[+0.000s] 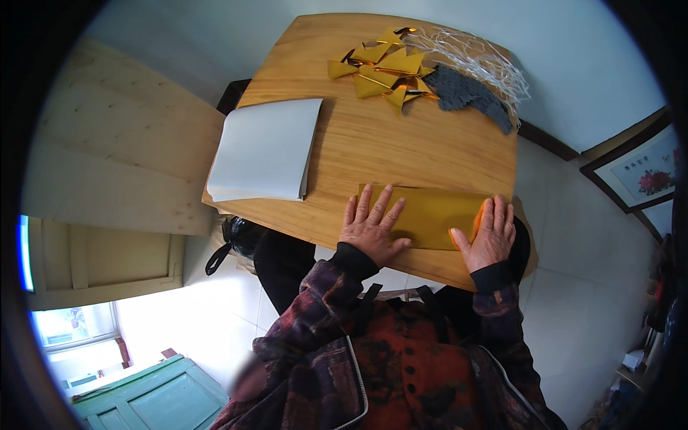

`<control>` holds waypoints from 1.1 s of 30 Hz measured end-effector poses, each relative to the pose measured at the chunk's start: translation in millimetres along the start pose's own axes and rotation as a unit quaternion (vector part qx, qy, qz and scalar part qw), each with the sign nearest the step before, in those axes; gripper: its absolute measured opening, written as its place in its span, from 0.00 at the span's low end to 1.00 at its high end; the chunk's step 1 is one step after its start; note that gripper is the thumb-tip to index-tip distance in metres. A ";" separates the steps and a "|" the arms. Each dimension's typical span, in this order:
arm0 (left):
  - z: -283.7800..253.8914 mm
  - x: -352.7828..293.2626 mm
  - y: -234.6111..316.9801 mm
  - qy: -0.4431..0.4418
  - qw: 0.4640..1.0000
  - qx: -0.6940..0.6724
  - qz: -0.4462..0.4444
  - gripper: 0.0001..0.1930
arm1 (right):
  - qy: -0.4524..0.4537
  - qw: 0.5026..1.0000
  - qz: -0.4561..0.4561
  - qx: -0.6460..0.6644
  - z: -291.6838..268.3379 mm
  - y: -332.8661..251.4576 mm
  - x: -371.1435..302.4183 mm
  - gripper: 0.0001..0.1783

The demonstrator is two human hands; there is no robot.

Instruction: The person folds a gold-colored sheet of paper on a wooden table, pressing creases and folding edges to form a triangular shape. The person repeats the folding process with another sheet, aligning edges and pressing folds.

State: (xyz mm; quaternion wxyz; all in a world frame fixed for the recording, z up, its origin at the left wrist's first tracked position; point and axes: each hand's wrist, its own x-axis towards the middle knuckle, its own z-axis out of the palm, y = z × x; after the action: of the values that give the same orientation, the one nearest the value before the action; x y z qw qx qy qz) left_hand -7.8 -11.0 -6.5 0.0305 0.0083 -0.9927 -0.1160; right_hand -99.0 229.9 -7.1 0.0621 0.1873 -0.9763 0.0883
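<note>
A long gold paper sheet lies along the table's near edge, in front of me. My left hand rests flat on its left end, fingers spread and thumb pointing right. At the right end, my right hand lies over the paper with fingers stretched and thumb apart. Between that thumb and the fingers shows a bright orange strip; whether it is the paper's turned-up underside or a separate piece, I cannot tell. Farther off, several folded gold paper pieces lie in a loose pile.
A stack of white sheets sits at the left of the wooden table. White stringy strands and a dark grey cloth lie at the far right. A black plastic bag is below the left edge; a framed picture stands right.
</note>
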 end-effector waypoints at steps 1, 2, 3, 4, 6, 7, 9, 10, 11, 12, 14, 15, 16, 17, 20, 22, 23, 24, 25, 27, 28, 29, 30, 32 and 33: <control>0.6 -0.4 -0.2 0.009 1.000 -0.003 0.002 0.41 | -0.004 1.000 0.001 0.000 0.5 0.2 -0.1 0.54; 1.4 -0.8 -0.6 0.010 1.000 0.004 0.001 0.41 | -0.002 1.000 0.002 0.002 1.3 0.3 0.0 0.55; 2.2 -0.7 -0.9 0.017 1.000 0.005 0.003 0.41 | 0.007 1.000 0.000 0.006 1.7 0.4 0.0 0.55; 2.9 -0.4 -1.0 0.024 1.000 0.006 0.007 0.41 | 0.002 1.000 0.004 0.006 2.2 -0.1 0.1 0.55; 3.2 -0.7 -1.2 0.020 1.000 0.002 -0.003 0.41 | 0.007 1.000 0.010 0.008 2.6 -1.2 0.5 0.55; 2.9 -0.8 -1.3 0.015 1.000 0.003 -0.007 0.41 | 0.011 1.000 0.014 0.010 2.4 -1.8 0.7 0.56; 1.9 1.0 -1.7 0.009 1.000 0.004 -0.001 0.41 | 0.000 1.000 0.023 0.014 2.2 -4.6 1.1 0.56; 1.5 1.9 -1.5 0.000 1.000 0.008 -0.001 0.41 | -0.021 0.999 0.041 0.015 1.3 -4.7 1.6 0.56; 1.0 2.9 -1.7 -0.008 1.000 0.016 0.003 0.42 | -0.017 0.999 0.042 0.029 -0.4 -4.3 2.3 0.56; 0.7 3.7 -2.0 -0.013 1.000 0.019 0.004 0.42 | -0.039 0.997 0.054 0.046 -2.5 -4.3 3.2 0.57; 1.5 3.9 -2.1 -0.003 0.999 0.027 0.020 0.41 | -0.027 0.996 0.046 0.073 -11.8 -3.3 0.5 0.56; 2.1 4.4 -3.4 -0.008 0.999 0.034 0.014 0.41 | -0.011 0.996 0.039 0.077 -17.2 -5.5 -2.1 0.56; 3.8 4.4 -4.6 0.003 0.999 0.036 0.022 0.41 | 0.014 0.996 0.024 0.086 -21.9 -11.0 -4.7 0.55; 5.8 2.8 -5.2 0.002 0.999 0.039 0.020 0.40 | 0.050 0.995 -0.015 0.084 -24.7 -21.0 -7.0 0.53; 12.3 1.3 -11.3 0.001 0.998 0.058 0.018 0.39 | 0.065 0.976 -0.127 0.163 -22.5 -73.8 -18.3 0.45; 17.6 5.4 -15.3 -0.029 0.994 0.108 0.007 0.35 | -0.011 0.960 -0.199 0.195 -14.4 -105.7 -25.4 0.44; 18.8 5.6 -16.8 -0.013 0.996 0.090 0.017 0.34 | 0.009 0.953 -0.216 0.211 -9.2 -116.5 -27.7 0.45; 19.3 6.3 -18.3 -0.046 0.995 0.087 -0.004 0.33 | -0.044 0.948 -0.229 0.216 -3.8 -122.4 -29.4 0.46; 19.6 7.1 -18.7 -0.020 0.996 0.082 0.011 0.34 | -0.004 0.948 -0.217 0.234 1.3 -121.7 -30.6 0.47; 19.2 6.9 -16.9 -0.028 0.996 0.086 0.001 0.35 | -0.004 0.947 -0.187 0.260 10.0 -114.1 -32.8 0.49; 17.8 5.7 -15.5 0.005 0.996 0.081 0.026 0.36 | -0.018 0.951 -0.180 0.249 13.0 -108.8 -35.3 0.50; 15.6 4.6 -14.3 0.001 0.997 0.076 0.026 0.36 | -0.021 0.954 -0.173 0.243 15.4 -102.3 -38.0 0.51; 13.5 3.7 -12.5 0.022 0.996 0.077 0.041 0.37 | -0.013 0.955 -0.166 0.245 17.2 -97.2 -41.6 0.53; 9.0 3.6 -9.9 0.001 0.997 0.066 0.035 0.40 | -0.008 0.963 -0.158 0.218 19.2 -89.0 -48.5 0.57; 6.7 3.4 -9.0 0.002 0.997 0.062 0.037 0.40 | 0.001 0.965 -0.151 0.214 19.5 -83.0 -51.9 0.58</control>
State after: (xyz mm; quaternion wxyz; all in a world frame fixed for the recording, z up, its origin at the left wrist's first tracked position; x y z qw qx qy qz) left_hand -11.6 -18.2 -14.9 0.0360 -0.0267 -0.9976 -0.0527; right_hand -21.6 168.6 -21.8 0.0341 0.3419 -0.8948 0.2853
